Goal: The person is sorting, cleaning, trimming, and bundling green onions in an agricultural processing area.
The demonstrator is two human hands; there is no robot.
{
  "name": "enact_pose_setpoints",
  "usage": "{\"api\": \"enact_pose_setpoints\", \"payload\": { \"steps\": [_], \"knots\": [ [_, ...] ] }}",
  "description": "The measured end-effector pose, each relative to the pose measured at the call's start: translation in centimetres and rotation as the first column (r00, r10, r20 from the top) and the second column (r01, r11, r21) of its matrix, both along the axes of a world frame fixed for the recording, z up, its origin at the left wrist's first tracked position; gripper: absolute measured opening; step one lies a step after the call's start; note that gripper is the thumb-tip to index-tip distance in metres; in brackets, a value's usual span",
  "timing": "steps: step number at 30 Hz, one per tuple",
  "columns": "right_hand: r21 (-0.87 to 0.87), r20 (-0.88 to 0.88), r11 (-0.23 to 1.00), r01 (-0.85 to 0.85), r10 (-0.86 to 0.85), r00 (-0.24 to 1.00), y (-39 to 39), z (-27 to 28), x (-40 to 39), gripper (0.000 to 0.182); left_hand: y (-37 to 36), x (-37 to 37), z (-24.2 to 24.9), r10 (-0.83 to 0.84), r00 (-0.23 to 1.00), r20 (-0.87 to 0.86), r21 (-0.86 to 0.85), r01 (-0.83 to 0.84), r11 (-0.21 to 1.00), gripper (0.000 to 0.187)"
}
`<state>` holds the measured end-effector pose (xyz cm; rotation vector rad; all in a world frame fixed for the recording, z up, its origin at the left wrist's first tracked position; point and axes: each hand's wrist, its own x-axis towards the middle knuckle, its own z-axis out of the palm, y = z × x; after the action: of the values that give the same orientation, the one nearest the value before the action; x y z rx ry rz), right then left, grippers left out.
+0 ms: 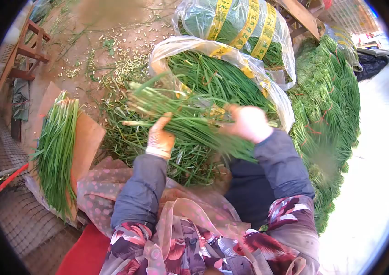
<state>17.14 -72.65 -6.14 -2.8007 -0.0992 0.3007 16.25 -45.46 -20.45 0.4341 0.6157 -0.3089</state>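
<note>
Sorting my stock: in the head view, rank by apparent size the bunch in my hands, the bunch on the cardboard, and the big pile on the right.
1. Pile on the right
2. and 3. Bunch on the cardboard and bunch in the hands: look alike, unsure.

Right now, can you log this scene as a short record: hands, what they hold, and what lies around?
left hand: gripping the chive bundle near its pale root ends
right hand: gripping the same bundle further along
bundle: held across an open plastic bag of chives
left side: sorted chives on cardboard
right side: chive heap
ground: trimmings
</note>
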Motion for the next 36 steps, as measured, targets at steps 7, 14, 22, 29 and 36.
{"api": "enact_pose_setpoints", "payload": {
  "steps": [7,14,22,29,36],
  "knots": [
    [0.833,0.146,0.521,-0.186,0.119,0.982,10.1,5.1,-1.3,0.107,5.0,-1.6,11.6,-0.077,0.971,0.228,0.219,0.026,0.975,0.035],
    [0.866,-0.433,-0.123,0.484,0.299,0.85,18.7,-0.1,-7.5,0.064,7.5,-3.2,17.8,-0.066,0.893,0.444,0.382,-0.122,0.916,0.06],
    [0.818,-0.454,-0.375,0.437,0.047,0.89,22.0,3.1,-10.5,0.049,5.6,-16.0,15.1,-0.503,0.821,0.268,0.501,0.327,0.801,0.052],
    [0.676,-0.35,-0.606,0.418,0.235,0.907,17.9,3.5,-7.9,0.046,12.9,-19.4,21.8,-0.851,0.507,0.139,0.754,0.503,0.423,0.046],
    [0.761,-0.402,-0.61,0.221,-0.176,0.898,16.8,3.8,-4.5,0.041,16.1,-21.8,25.0,-0.84,0.541,0.03,0.77,0.523,0.364,0.05]
  ]
}}
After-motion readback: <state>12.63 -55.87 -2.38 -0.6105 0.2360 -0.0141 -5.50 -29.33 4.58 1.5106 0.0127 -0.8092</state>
